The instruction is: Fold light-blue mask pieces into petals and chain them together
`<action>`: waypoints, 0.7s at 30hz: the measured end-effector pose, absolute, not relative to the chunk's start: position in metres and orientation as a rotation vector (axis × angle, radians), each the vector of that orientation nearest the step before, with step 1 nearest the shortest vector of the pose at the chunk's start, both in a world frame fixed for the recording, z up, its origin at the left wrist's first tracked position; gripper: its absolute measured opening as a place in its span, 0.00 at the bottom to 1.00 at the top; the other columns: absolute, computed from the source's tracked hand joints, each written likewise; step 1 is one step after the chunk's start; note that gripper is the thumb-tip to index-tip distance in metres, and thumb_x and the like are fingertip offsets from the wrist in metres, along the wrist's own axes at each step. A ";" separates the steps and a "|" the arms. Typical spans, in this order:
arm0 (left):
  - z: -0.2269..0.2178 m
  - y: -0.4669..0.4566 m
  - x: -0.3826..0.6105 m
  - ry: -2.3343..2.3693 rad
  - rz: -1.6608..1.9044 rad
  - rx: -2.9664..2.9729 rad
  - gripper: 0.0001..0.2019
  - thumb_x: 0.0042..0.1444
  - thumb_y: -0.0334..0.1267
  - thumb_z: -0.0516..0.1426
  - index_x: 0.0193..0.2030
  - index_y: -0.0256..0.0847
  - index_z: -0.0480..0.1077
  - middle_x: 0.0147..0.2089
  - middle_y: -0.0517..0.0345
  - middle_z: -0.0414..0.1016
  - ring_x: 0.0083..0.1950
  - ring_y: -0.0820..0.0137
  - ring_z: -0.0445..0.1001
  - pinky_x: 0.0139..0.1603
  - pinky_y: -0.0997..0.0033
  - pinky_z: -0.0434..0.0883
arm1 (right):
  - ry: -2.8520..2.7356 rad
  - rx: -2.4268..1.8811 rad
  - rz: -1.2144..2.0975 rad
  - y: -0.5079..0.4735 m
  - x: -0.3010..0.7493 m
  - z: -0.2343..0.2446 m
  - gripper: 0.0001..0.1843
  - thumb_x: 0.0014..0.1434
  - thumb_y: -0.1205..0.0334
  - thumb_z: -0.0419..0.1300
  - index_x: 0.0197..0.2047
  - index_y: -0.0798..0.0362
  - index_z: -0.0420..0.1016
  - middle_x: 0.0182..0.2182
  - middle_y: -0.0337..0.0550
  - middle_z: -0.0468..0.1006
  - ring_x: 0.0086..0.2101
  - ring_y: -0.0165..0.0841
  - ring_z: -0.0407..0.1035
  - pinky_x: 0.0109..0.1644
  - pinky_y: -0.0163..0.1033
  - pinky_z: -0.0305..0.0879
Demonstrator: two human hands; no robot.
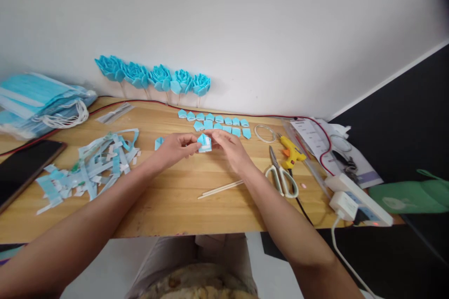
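Note:
Over the middle of the wooden table (175, 205), my left hand (177, 147) and my right hand (228, 147) meet and both pinch one small folded blue piece (204, 142). Fingers of both hands are closed on it. Just behind lie two rows of several folded blue petals (217, 123). One more blue piece (159, 143) lies left of my left hand. Two thin wooden sticks (220, 189) lie under my right forearm.
Several blue flowers on sticks (154, 77) lean on the wall. Cut mask scraps (94, 163), a mask stack (38, 100) and a phone (24, 168) lie left. Scissors (280, 175), a yellow glue gun (291, 152), a wire ring (264, 133), papers (315, 135) and a power strip (358, 198) lie right.

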State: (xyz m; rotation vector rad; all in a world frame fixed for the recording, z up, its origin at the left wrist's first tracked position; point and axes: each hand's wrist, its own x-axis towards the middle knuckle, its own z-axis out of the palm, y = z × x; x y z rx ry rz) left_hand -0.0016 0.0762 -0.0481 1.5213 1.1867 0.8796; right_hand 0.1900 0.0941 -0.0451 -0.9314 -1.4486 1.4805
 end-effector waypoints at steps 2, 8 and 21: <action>-0.049 0.076 -0.001 1.199 0.878 1.559 0.14 0.50 0.47 0.59 0.27 0.37 0.70 0.23 0.64 0.66 0.25 0.77 0.62 0.28 0.76 0.60 | -1.485 -0.947 1.458 0.093 0.188 -0.045 0.14 0.52 0.51 0.64 0.38 0.50 0.79 0.34 0.39 0.78 0.37 0.32 0.69 0.44 0.38 0.64; -0.041 0.075 -0.002 1.204 0.994 1.453 0.18 0.50 0.53 0.58 0.27 0.37 0.69 0.22 0.62 0.67 0.25 0.75 0.64 0.29 0.74 0.63 | -1.529 -0.957 1.369 0.090 0.183 -0.049 0.10 0.51 0.56 0.65 0.30 0.52 0.72 0.24 0.32 0.67 0.28 0.26 0.61 0.35 0.34 0.57; -0.051 0.076 0.000 1.189 0.892 1.592 0.15 0.52 0.49 0.58 0.27 0.38 0.71 0.22 0.63 0.65 0.25 0.76 0.61 0.26 0.76 0.58 | -1.535 -0.955 1.397 0.089 0.183 -0.047 0.14 0.49 0.50 0.66 0.32 0.51 0.74 0.29 0.37 0.75 0.31 0.29 0.66 0.38 0.36 0.61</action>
